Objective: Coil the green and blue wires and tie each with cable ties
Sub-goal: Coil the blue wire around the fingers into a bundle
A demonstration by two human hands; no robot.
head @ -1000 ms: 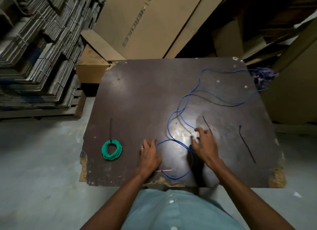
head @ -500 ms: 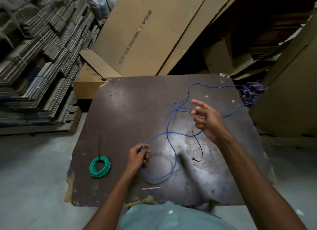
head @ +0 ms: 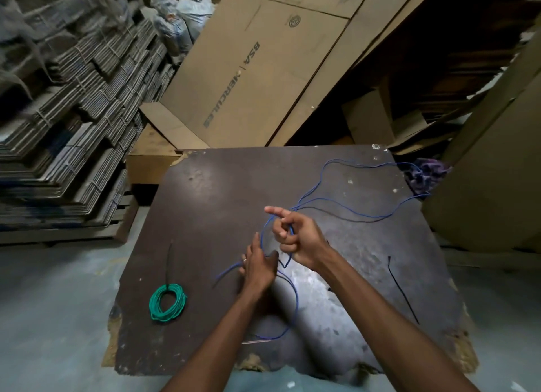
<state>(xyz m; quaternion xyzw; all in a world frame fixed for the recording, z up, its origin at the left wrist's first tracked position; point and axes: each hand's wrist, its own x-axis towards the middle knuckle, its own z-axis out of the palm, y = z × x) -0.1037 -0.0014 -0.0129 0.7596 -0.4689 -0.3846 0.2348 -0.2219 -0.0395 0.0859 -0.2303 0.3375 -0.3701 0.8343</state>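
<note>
The dark brown table serves as the reference for all positions. The green wire lies on the table near its front-left corner, already wound into a tight coil, with a black cable tie cinched at the coil's far side and its tail pointing away toward the table's back edge.

The blue wire remains uncoiled. One end trails across the table's back-right area in loose curves and reaches the right edge beside a purple bundle lying just off the table. The near portion forms one large open loop above the table's front centre, and a bare, pale wire end rests on the table near the front edge.

The right hand is raised over the table's centre, its fingers curled closed on the blue wire with the index finger extended. The left hand sits just beside it, lower and closer to the front; the blue wire passes through it, but the view does not show whether its fingers are clamped on the strand.

A second black cable tie lies loose on the table's right side, well apart from both hands. Flattened cardboard boxes lean behind the table.
</note>
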